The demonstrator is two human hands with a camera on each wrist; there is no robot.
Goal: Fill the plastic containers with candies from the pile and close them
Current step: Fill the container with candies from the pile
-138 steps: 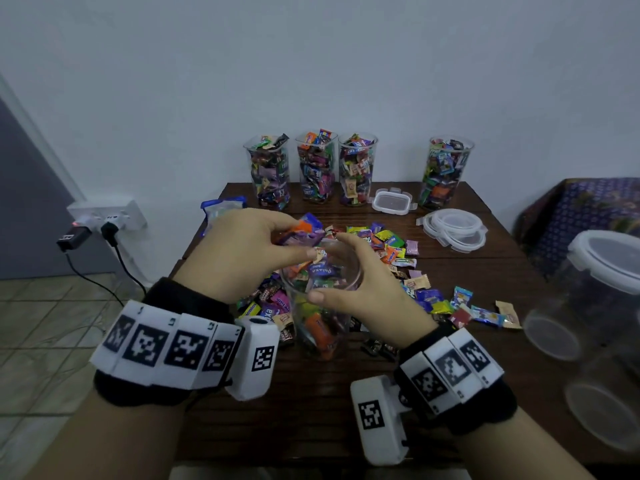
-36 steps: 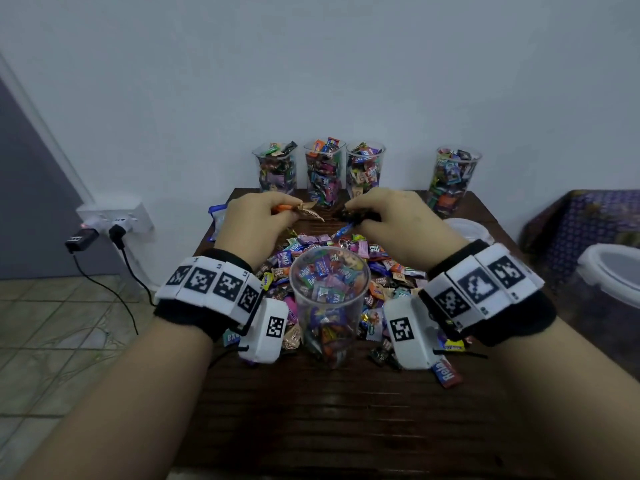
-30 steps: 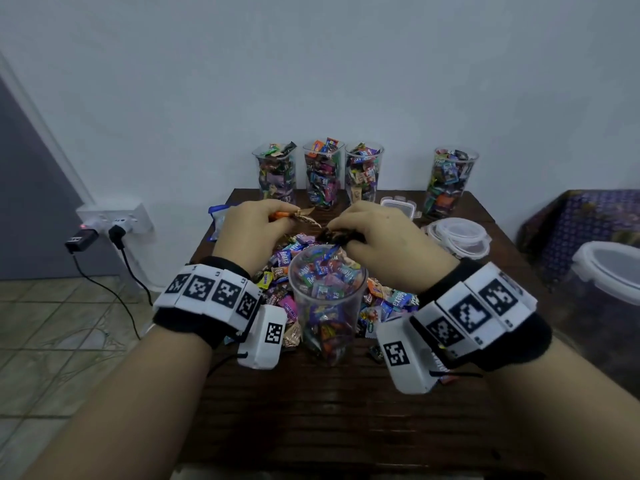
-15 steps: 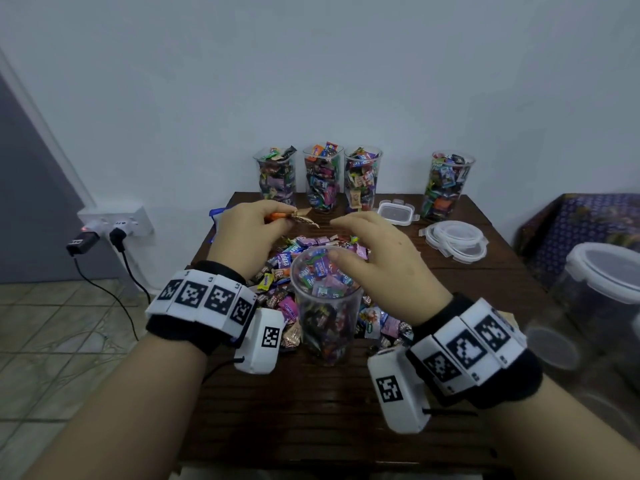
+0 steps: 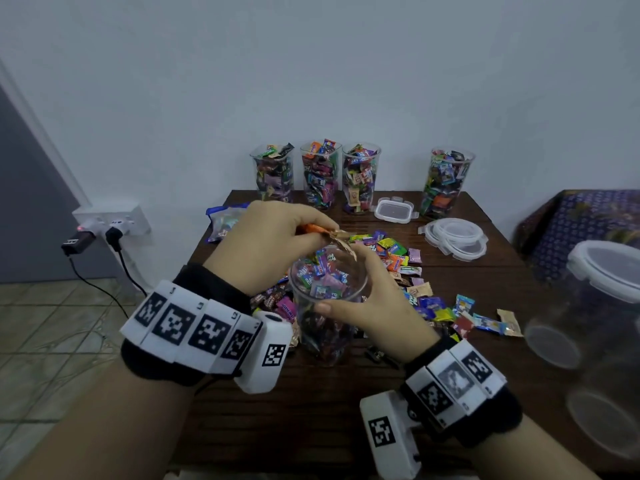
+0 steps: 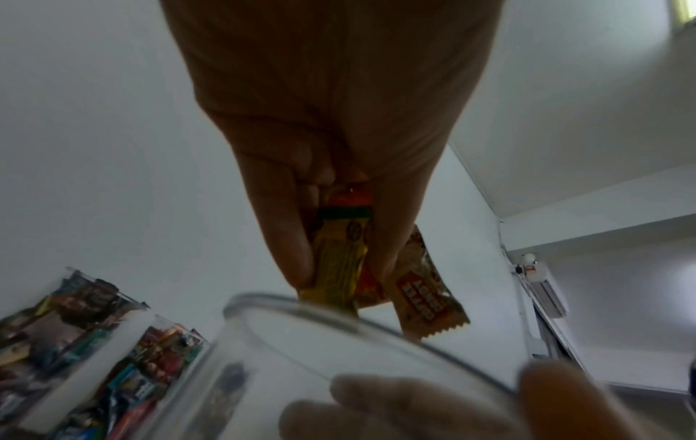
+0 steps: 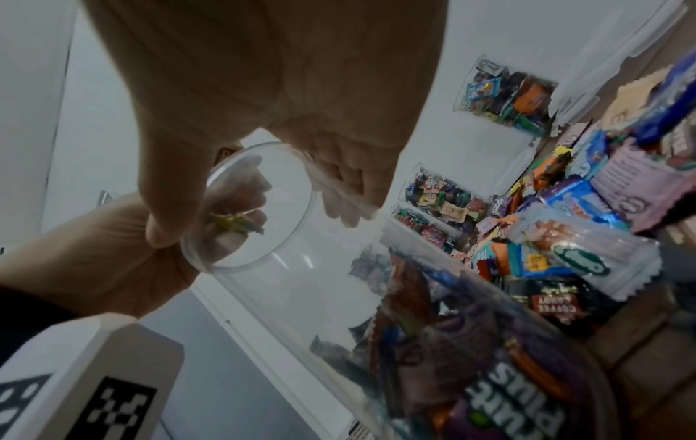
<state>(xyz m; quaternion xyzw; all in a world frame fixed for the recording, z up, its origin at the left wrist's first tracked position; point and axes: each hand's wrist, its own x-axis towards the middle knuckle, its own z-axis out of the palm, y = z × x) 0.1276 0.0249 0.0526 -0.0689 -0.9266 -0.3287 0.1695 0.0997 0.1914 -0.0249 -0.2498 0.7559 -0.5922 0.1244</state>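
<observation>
Left hand (image 5: 266, 244), frame centre-left, pinches crinkled foil-wrapped candies (image 6: 348, 262) above the clear cylindrical plastic container (image 5: 327, 306). Right hand (image 5: 374, 299) grips its smooth rim. Container stands mid-frame on the dark slatted wooden surface (image 5: 311, 410).

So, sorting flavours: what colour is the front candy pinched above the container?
Yellow wrapper, with a green band; left wrist view.
</observation>
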